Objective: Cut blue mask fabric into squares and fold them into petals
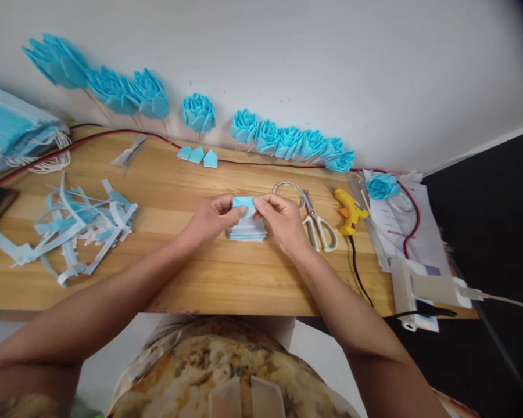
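Observation:
Between my two hands is a small blue fabric piece (244,203), held just above a stack of cut white and blue pieces (247,233) on the table. My left hand (215,217) pinches its left side, thumb on top. The fingers of my right hand (283,219) close on its right edge. Several folded blue pieces with pointed tops, one of them a house-shaped piece (210,158), lie farther back. To the right of my right hand are scissors (317,223) with white handles and a roll of tape (289,187).
Blue flowers (199,113) on sticks lean along the wall. Cut strips (85,223) are heaped at left, near a pack of face masks (15,130). At right are a yellow glue gun (351,212), a power strip (403,293) and papers (412,223). A red-black cable (126,131) crosses the back.

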`<state>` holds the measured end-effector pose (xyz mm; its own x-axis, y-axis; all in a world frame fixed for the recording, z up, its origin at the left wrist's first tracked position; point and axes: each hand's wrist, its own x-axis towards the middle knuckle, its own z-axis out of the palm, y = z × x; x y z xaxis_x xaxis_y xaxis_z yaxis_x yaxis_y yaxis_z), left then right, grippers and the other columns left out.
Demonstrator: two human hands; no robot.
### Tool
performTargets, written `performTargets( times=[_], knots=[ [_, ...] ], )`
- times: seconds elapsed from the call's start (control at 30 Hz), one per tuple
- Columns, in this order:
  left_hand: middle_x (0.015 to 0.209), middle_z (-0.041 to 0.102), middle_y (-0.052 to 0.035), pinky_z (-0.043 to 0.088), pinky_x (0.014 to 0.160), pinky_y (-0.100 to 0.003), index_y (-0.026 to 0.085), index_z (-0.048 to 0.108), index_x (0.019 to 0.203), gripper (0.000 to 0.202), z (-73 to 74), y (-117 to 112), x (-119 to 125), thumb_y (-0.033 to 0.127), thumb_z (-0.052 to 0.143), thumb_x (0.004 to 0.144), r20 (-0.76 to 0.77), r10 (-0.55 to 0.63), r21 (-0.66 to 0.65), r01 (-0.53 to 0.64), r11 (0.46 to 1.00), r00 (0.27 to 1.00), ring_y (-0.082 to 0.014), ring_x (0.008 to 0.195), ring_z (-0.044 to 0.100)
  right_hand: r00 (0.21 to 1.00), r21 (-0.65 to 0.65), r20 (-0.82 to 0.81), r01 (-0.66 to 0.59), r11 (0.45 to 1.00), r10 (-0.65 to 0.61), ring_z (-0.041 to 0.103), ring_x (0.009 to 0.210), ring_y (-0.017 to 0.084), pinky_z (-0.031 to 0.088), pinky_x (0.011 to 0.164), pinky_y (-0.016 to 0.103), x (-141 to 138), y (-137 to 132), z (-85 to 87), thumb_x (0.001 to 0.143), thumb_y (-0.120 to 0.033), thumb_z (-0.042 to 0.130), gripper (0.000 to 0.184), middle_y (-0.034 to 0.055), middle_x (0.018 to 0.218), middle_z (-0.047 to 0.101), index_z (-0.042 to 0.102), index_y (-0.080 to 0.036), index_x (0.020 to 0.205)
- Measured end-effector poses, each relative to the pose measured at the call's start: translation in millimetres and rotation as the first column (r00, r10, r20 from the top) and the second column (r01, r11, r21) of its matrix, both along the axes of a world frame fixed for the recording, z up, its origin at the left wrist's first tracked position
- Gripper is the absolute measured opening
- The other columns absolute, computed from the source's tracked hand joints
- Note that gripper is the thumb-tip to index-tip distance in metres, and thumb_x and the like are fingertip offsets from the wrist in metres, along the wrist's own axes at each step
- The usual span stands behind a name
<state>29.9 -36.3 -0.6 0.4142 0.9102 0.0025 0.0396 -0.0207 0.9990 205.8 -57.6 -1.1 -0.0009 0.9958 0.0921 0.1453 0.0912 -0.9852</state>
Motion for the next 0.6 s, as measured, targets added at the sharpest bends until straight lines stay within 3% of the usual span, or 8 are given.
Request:
performTargets(
  times=[0.5,0.6],
  knots=[
    [0.054,0.052,0.0040,0.039,0.048,-0.019,0.016,0.053,0.063,0.030,2.2,-0.4,-0.7,0.037,0.067,0.079,0.031,-0.028,-0.033,0.029,0.999,0.999,-0.0069,0.050,0.047,1.000,0.004,0.001,-0.004,1.000,0.004,0.053,0.060,0.010,0.040,0.058,0.024,0.5,0.6,-3.1,0.084,-0.045,0.068,0.030,-0.0025,0.062,0.062,0.066,-0.019,0.070],
    [0.054,0.053,0.0037,0.041,0.048,-0.019,0.016,0.054,0.062,0.030,0.2,0.9,-1.6,0.037,0.067,0.079,0.048,-0.026,-0.048,0.028,0.998,0.999,-0.0071,0.049,0.048,1.000,0.017,-0.005,0.003,1.000,-0.003,0.058,0.063,0.011,0.045,0.061,0.025,0.4,0.2,-0.8,0.084,-0.045,0.068,0.025,-0.0022,0.068,0.064,0.068,-0.020,0.079]
  ],
)
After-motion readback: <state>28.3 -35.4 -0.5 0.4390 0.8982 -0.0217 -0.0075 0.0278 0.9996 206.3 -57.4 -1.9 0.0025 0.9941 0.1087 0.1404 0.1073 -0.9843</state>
